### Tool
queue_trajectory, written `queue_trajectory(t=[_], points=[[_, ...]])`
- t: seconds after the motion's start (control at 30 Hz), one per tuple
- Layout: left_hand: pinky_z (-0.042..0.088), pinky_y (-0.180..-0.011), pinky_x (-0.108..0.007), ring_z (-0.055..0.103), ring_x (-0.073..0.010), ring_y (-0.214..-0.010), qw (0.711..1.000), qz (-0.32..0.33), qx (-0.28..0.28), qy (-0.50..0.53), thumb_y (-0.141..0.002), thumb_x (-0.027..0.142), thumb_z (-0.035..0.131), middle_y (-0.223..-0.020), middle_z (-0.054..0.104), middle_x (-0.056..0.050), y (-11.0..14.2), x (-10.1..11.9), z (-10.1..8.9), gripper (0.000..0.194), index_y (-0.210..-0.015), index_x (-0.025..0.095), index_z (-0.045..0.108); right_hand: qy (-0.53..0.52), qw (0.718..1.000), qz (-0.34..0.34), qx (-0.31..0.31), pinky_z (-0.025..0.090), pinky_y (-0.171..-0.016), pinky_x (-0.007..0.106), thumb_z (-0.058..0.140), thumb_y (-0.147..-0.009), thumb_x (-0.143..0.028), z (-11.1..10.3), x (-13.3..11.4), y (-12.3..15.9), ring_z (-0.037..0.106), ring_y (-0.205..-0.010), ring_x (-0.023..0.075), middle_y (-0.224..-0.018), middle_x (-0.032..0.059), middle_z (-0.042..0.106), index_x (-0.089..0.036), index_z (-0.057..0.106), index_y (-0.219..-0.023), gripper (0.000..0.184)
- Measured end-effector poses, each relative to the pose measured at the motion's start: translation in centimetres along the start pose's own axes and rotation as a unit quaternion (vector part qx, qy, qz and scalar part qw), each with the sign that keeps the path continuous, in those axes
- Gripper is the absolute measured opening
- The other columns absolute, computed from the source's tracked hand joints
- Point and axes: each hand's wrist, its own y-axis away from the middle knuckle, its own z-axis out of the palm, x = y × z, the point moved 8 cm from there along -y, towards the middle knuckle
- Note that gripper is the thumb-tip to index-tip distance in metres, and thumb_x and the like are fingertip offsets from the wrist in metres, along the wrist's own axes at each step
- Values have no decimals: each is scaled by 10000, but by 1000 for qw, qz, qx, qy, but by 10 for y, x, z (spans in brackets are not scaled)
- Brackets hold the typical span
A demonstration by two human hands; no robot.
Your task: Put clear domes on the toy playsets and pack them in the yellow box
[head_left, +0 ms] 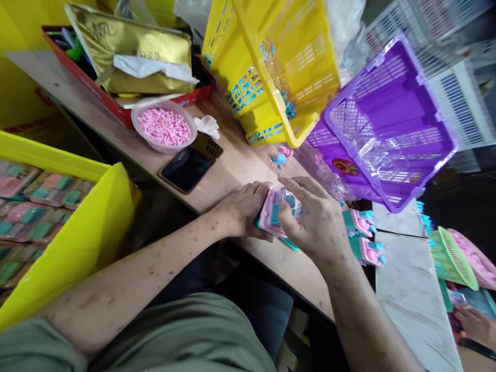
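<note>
A small pink and teal plastic toy (267,214) rests at the table's front edge, with blue parts and a clear plastic piece on its top. My left hand (246,209) is closed on its left side, fingers behind and thumb in front. From the right, my right hand (315,222) bends over the top, thumb and fingers around the clear part. The right palm hides some of the toy. Just beyond lie a small blue piece (279,158) and a pink swirl piece (285,150).
Behind stand a yellow basket (240,67) with blue pieces and a purple basket (406,108) with clear parts. A bowl of pink pieces (165,126) and a phone (191,163) lie left. Several similar toys (364,250) stand right. Another person's hand (476,323) shows far right.
</note>
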Motion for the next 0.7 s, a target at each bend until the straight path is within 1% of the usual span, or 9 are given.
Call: queue_trajectory(t=[0.17, 0.3, 0.37, 0.43, 0.5, 0.53, 0.6, 0.67, 0.7], points=[[531, -1220, -607, 633, -432, -1421, 999, 28, 14, 23, -633, 523, 1064, -1502, 617, -228, 0, 1, -1, 1167, -1530, 159, 414, -16, 999, 39, -10, 575, -1159, 598, 497, -1061, -334, 13, 15, 18, 682, -1347, 369, -1425, 175, 707, -210, 671, -1487, 476], [459, -1294, -670, 504, -470, -1579, 998, 49, 22, 43, -616, 513, 1065, -1653, 514, -264, 3, 5, -3, 1324, -1655, 174, 317, -3, 998, 54, -22, 481, -1257, 628, 398, -1127, -356, 22, 11, 22, 615, -1450, 354, -1509, 170, 665, -215, 588, -1583, 514], [451, -1305, -672, 482, -453, -1605, 994, 75, 27, 73, -663, 534, 1045, -1698, 480, -250, 7, 7, -12, 1298, -1684, 214, 310, 7, 997, 75, -34, 399, -1314, 679, 397, -1143, -359, 23, 4, 16, 566, -1525, 352, -1598, 155, 633, -235, 523, -1659, 545], [477, -1294, -644, 534, -413, -1567, 991, 82, 35, 97, -751, 556, 999, -1686, 506, -220, 10, 3, -27, 1185, -1682, 237, 338, 11, 995, 89, -43, 310, -1357, 718, 436, -1160, -408, 19, -2, 8, 463, -1630, 356, -1716, 145, 548, -258, 426, -1738, 598], [476, -1291, -655, 554, -412, -1545, 995, 51, 47, 68, -786, 570, 979, -1662, 534, -204, 10, -7, -48, 1135, -1678, 240, 359, 6, 996, 83, -28, 287, -1389, 674, 491, -1166, -480, 9, -1, 6, 366, -1697, 336, -1794, 142, 452, -259, 387, -1766, 647], [451, -1302, -685, 522, -439, -1568, 997, 32, 67, 34, -755, 578, 997, -1669, 522, -212, 11, -9, -61, 1180, -1682, 229, 355, 3, 997, 82, -5, 305, -1394, 633, 513, -1164, -506, 2, 4, 9, 350, -1707, 324, -1809, 146, 423, -250, 405, -1758, 656], [404, -1319, -738, 446, -499, -1608, 989, 4, 144, -39, -677, 575, 1037, -1681, 485, -237, 17, -3, -89, 1276, -1687, 197, 355, -4, 992, 113, 64, 346, -1383, 596, 545, -1147, -542, -15, 30, 28, 366, -1695, 327, -1793, 162, 428, -236, 495, -1705, 637], [448, -1296, -734, 482, -503, -1570, 965, 2, 253, -65, -734, 539, 999, -1644, 502, -233, 33, 20, -108, 1160, -1661, 185, 400, -44, 974, 185, 120, 380, -1353, 627, 585, -1107, -595, -27, 75, 56, 459, -1631, 360, -1696, 173, 537, -243, 608, -1604, 610], [517, -1256, -699, 565, -464, -1499, 956, 6, 289, -53, -836, 498, 926, -1589, 551, -205, 42, 34, -107, 979, -1635, 205, 442, -77, 963, 221, 133, 412, -1328, 634, 585, -1092, -628, -31, 102, 69, 527, -1575, 367, -1623, 169, 608, -251, 655, -1547, 595]])
